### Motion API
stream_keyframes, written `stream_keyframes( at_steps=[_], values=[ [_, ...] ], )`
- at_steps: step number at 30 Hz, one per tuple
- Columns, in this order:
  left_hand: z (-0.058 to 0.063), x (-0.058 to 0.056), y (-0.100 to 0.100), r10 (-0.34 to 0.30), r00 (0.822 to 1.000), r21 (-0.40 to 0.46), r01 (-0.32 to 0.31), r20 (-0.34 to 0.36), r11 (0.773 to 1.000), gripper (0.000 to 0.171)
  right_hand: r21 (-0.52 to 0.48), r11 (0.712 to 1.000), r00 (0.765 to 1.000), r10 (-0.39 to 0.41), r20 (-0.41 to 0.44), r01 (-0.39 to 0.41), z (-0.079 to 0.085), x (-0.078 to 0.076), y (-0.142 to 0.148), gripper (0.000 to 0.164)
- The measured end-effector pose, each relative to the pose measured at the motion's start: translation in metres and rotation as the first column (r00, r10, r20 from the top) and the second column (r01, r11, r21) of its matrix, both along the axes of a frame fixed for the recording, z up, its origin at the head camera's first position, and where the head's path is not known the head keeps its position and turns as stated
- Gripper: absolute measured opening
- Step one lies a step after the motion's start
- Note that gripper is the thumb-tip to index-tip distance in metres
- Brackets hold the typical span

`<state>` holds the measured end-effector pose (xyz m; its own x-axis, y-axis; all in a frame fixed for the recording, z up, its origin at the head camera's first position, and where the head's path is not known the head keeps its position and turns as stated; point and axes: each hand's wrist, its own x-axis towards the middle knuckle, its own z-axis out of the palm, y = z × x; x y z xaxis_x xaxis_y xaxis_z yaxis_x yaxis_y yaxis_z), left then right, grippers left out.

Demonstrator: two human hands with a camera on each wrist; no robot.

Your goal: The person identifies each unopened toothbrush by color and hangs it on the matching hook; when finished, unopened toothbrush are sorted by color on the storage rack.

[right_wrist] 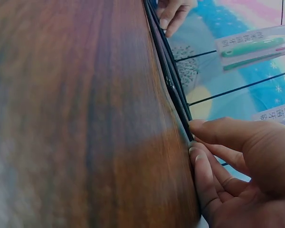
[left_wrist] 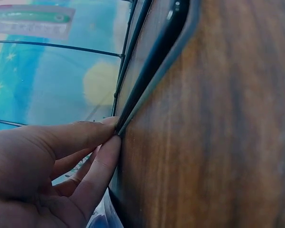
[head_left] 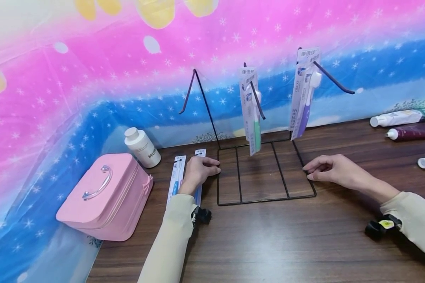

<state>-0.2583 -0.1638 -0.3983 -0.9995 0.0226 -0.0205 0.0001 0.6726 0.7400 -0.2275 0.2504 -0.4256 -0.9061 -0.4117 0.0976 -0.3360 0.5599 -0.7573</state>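
I hold the black wire rack (head_left: 265, 200) by both sides of its base, which lies on the wooden table (head_left: 269, 243) in front of me. My left hand (head_left: 198, 171) pinches the left side bar between thumb and fingertips; my right hand (head_left: 334, 171) pinches the right side bar in the same manner, and both wrist views confirm contact. Two hooks are loaded: a green toothbrush pack (head_left: 256, 131) hangs from the middle hook, and a purple toothbrush pack (head_left: 304, 104) hangs from the right hook. The left hook (head_left: 187, 94) carries no pack. I judge the step in hand to be positioning or steadying the rack; whether the base is lifted at all, I cannot tell. The next move, in my judgement, calls for equal force from both hands, with the base kept level and any shift kept slow, because the hanging packs could swing. Clearance on the left requires care: a blue toothbrush pack (head_left: 177, 175) and a second pack, partly covered by my left hand and forearm, lie beside the base. Once the rack stands square, the grip should be released on both sides together, without tugging the bars.
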Motion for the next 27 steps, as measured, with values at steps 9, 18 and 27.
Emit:
stream_keyframes(
  at_steps=[9, 18, 27],
  values=[
    [-0.001, 0.001, -0.001, -0.007, 1.0, 0.01, 0.007, -0.013, 1.0, 0.016, 0.075, 0.997, 0.997, -0.01, -0.074, 0.015, 0.0, 0.0, -0.001, 0.017],
    [0.005, 0.001, -0.003, -0.032, 0.999, 0.078, 0.033, -0.014, 0.996, 0.024, 0.085, 0.996, 0.996, -0.031, -0.083, 0.038, -0.001, 0.002, -0.002, 0.018],
    [0.018, -0.002, -0.012, 0.029, 0.994, 0.075, -0.022, -0.107, 0.997, 0.024, 0.09, 0.995, 0.995, -0.026, -0.093, 0.034, 0.0, 0.002, -0.003, 0.017]
  ],
)
